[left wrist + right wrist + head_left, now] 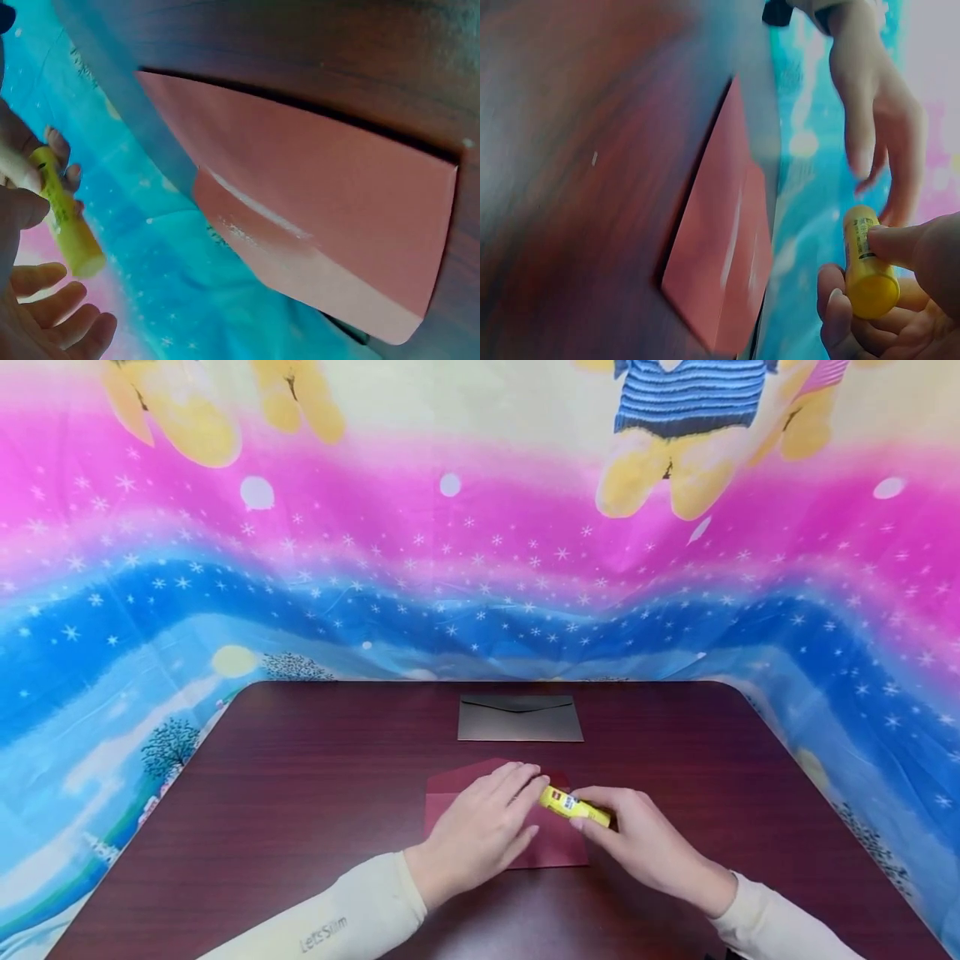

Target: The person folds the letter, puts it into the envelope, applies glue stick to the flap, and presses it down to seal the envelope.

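Observation:
My right hand (651,842) pinches a yellow glue stick (576,807) between thumb and fingers, above a red envelope (553,847). Close to the other end of the glue stick is my left hand (487,827), its fingers loosely bent; in the left wrist view a gap shows between those fingers (64,307) and the stick. The red envelope lies on the table with its flap (337,277) opened out towards the far side. Pale shiny streaks run along the flap and its fold. In the head view my left hand hides part of the envelope.
A closed grey-brown envelope (519,724) lies farther back on the dark wooden table (315,777). Behind the table and along its sides hangs a colourful printed cloth (450,585).

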A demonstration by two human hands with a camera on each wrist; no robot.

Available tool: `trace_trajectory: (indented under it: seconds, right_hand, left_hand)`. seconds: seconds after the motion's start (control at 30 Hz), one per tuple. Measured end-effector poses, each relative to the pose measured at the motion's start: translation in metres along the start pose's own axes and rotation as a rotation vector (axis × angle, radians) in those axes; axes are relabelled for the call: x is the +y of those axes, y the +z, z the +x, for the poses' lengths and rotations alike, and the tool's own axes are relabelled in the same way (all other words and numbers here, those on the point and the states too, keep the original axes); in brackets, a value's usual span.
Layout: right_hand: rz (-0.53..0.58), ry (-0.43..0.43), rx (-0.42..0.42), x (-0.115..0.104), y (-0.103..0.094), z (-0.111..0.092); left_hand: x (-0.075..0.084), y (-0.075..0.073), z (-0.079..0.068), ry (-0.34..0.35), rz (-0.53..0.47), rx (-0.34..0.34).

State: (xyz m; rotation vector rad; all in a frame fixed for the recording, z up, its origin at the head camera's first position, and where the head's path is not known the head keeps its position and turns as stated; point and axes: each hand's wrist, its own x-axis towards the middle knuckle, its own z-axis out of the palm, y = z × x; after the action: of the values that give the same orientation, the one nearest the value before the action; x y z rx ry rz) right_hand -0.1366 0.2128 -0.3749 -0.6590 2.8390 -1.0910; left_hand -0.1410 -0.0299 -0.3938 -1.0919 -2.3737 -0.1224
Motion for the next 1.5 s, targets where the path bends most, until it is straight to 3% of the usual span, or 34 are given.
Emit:
trace_trajectory:
  seconds: [0.27, 0.37, 0.5, 0.63, 0.9, 1.2, 1.5]
  right_hand:
    - [0.116, -0.09, -0.066, -0.016, 0.011, -0.003]
    - [0.18, -0.077, -0.101, -0.017, 0.013, -0.003]
    - [0.247, -0.063, -0.148, -0.017, 0.014, -0.002]
    - [0.217, -0.08, -0.184, -0.018, 0.015, -0.001]
    - [0.173, -0.148, -0.192, -0.019, 0.02, -0.003]
    - [0.175, -0.175, -0.243, -0.021, 0.019, -0.002]
    - [0.12, -0.175, -0.171, -0.024, 0.019, -0.002]
  left_hand:
    - [0.006, 0.004, -0.001, 0.123, 0.089, 0.028]
    - [0.005, 0.005, -0.003, 0.137, 0.08, 0.054]
    - [0.004, 0.009, -0.004, 0.167, 0.159, 0.078]
    - [0.002, 0.014, -0.007, 0.197, 0.252, 0.055]
    - [-0.002, 0.013, -0.015, 0.229, 0.251, -0.008]
    - [-0.01, 0.013, -0.019, 0.314, 0.256, 0.104]
    - [-0.012, 0.005, -0.014, 0.29, 0.24, 0.107]
